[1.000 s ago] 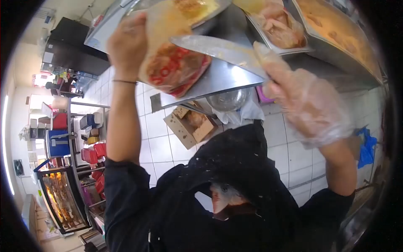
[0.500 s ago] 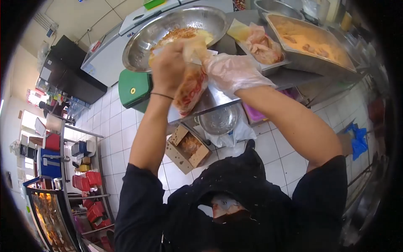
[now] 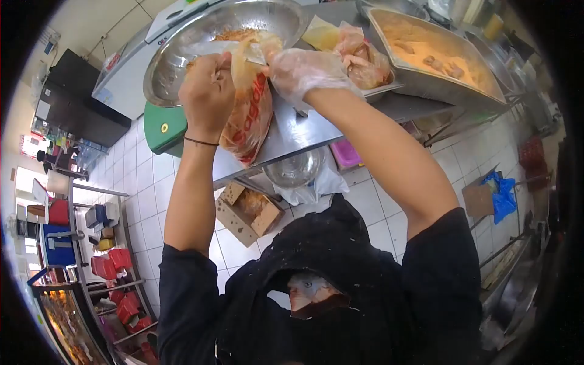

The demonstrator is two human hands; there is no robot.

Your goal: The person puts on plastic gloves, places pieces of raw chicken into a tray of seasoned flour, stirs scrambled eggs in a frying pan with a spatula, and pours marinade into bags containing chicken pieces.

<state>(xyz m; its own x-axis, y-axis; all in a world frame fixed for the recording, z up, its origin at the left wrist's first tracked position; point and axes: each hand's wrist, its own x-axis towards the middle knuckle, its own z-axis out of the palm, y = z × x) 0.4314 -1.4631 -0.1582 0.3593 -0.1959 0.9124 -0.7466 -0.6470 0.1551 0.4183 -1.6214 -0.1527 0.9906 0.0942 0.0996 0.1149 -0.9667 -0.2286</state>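
A clear plastic bag with red lettering, filled with orange-brown food, hangs or rests at the front edge of the steel table. Its yellowish gathered neck rises between my hands. My bare left hand, with a thin dark band at the wrist, is closed in a fist at the left side of the neck. My right hand, in a clear plastic glove, is closed on the top of the bag from the right; its fingertips are partly hidden. Just behind both hands sits a large steel bowl with orange crumbs inside.
At right stands a deep steel pan of orange powder with pieces in it. Beside it, a tray holds a bag of pale meat. A green bin is left of the steel table. Below sits an open cardboard box.
The view has shifted, so the surroundings appear further left. My hands have drawn slightly apart, and the bag's red lettering now faces the camera more fully.
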